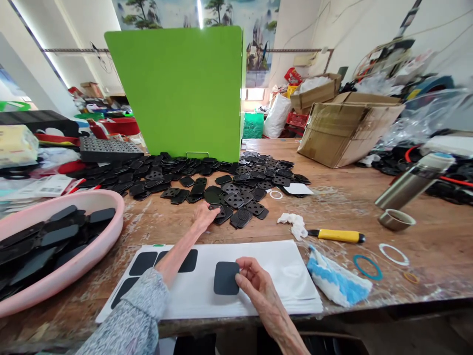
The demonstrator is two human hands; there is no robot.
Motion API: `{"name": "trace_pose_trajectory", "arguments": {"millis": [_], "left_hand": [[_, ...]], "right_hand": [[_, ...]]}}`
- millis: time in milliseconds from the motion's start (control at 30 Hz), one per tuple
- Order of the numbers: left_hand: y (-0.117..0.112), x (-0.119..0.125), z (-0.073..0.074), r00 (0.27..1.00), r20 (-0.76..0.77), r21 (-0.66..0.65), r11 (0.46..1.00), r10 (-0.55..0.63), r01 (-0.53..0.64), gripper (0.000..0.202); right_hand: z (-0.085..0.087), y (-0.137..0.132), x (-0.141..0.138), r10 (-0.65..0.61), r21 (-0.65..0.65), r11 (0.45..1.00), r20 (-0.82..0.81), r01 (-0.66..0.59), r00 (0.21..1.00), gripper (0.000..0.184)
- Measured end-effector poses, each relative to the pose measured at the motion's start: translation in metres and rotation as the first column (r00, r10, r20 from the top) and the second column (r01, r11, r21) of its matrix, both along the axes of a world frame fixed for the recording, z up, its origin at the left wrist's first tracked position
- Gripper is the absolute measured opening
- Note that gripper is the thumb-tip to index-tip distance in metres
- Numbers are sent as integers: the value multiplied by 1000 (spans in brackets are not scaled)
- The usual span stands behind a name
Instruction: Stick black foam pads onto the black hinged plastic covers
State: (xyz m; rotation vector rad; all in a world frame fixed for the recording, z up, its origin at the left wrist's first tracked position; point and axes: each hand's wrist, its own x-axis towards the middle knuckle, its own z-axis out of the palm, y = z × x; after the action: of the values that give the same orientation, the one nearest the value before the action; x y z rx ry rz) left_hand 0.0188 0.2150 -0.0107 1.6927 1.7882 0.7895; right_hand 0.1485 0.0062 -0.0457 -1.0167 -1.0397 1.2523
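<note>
My right hand (260, 286) pinches the right edge of a dark rounded-square pad (225, 278) between thumb and fingers, over a stack of white sheets (195, 303). Several similar dark pads, among them one at the upper left (143, 264), lie on the left part of the sheets, some partly hidden by my left forearm. My left hand (206, 215) reaches to the near edge of a heap of black plates (236, 199), many with round holes. Its fingers are closed on a black perforated plate (220, 212) there.
At left stands a pink basin (120, 217) with black plates in it. A green panel (177, 93) rises behind the heap. To the right are a yellow-handled cutter (338, 235), crumpled tissue (294, 224), a blue-white cloth (338, 278), rings, a metal cup (396, 220) and a tilted flask (414, 182).
</note>
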Motion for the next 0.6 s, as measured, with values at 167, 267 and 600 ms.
{"name": "trace_pose_trajectory", "arguments": {"millis": [167,267,600], "left_hand": [[-15,-48,21,916,393,-68,996,77,-55,20],[-45,-76,33,820,566,-121,992,84,-18,25],[-144,-86,35,533,836,-284,933,129,220,35]], "right_hand": [[8,-6,1,11,-9,1000,-92,-12,996,28],[9,-6,2,-72,-52,997,-166,64,983,28],[30,23,-7,-253,58,965,-48,256,966,62]]}}
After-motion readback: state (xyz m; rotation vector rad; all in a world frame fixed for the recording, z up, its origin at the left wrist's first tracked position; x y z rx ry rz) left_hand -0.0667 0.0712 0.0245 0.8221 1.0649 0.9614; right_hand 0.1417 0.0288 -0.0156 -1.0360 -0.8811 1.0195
